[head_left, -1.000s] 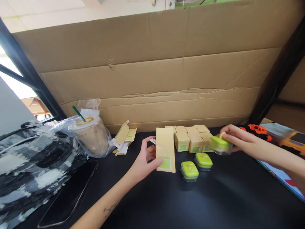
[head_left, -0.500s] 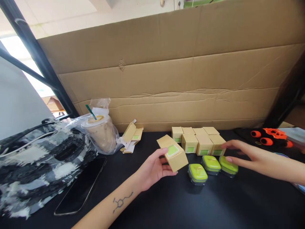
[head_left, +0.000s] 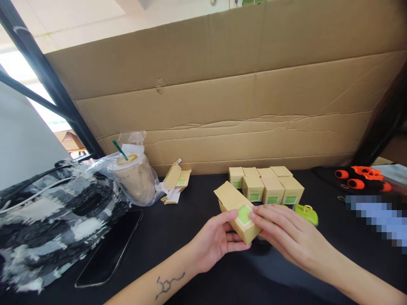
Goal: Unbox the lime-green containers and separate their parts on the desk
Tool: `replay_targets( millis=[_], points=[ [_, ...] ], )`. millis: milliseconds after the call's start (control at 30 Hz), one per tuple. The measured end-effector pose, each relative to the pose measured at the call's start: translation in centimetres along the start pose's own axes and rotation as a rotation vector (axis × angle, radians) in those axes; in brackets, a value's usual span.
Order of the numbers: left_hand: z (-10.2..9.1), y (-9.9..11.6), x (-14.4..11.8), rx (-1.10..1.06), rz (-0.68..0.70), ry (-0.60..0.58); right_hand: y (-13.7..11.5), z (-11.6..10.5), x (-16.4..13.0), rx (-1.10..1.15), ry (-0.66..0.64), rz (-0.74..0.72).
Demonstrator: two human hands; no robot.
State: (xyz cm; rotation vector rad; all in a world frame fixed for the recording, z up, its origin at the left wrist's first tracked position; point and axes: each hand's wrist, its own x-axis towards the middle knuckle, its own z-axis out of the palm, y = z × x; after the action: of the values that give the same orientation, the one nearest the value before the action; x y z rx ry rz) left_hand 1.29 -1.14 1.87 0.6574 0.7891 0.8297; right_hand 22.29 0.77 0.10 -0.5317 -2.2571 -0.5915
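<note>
My left hand (head_left: 211, 245) holds a small kraft cardboard box (head_left: 233, 201) tilted, thumb near its green label and fingers underneath. A flap sticks out at the box's far upper end. From the other side, my right hand (head_left: 294, 235) closes its fingers on the same box beside the label; its thumb is hidden. Just beyond the right hand, a small container with a green lid (head_left: 307, 214) stands on the black table. My right hand and the box mostly cover the other green-lidded containers. Behind them, several similar closed boxes (head_left: 271, 190) stand in two rows.
A flattened, opened carton (head_left: 178, 182) lies left of the rows. Further left are a bagged iced drink (head_left: 136, 178), a phone (head_left: 110, 250) and a black-and-white fabric item (head_left: 63, 228). An orange-and-black toy (head_left: 362, 178) lies at right. A cardboard panel (head_left: 222, 101) rises behind.
My right hand has left the rightmost green-lidded container and come left onto the box. My left hand has moved the box slightly right and down and turned it.
</note>
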Motion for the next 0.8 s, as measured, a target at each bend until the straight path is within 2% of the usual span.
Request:
replay_targets(
  millis=[100, 267, 467, 567, 633, 733, 800],
  points=[
    [-0.1, -0.2, 0.1, 0.003, 0.005, 0.018, 0.0, 0.2, 0.1, 0.011, 0.038, 0.013],
    [-0.3, -0.5, 0.1, 0.046, 0.009, 0.014, -0.4, 0.5, 0.2, 0.016, 0.015, 0.021],
    [-0.6, 0.1, 0.3, -0.103, -0.045, -0.071, -0.1, 0.6, -0.4, -0.042, 0.097, -0.001],
    [-0.6, 0.6, 0.5, -0.132, -0.012, -0.091, -0.3, 0.3, -0.2, -0.022, 0.111, -0.010],
    [-0.7, 0.9, 0.5, -0.122, 0.046, -0.026, -0.6, -0.1, 0.2, 0.065, 0.071, 0.012],
    [-0.9, 1.1, 0.6, -0.017, 0.151, 0.097, -1.0, -0.5, 0.7, 0.282, -0.059, 0.055],
    [-1.0, 1.0, 0.7, 0.077, 0.187, 0.122, -1.3, -0.6, 0.8, 0.342, -0.122, 0.100]
  ],
)
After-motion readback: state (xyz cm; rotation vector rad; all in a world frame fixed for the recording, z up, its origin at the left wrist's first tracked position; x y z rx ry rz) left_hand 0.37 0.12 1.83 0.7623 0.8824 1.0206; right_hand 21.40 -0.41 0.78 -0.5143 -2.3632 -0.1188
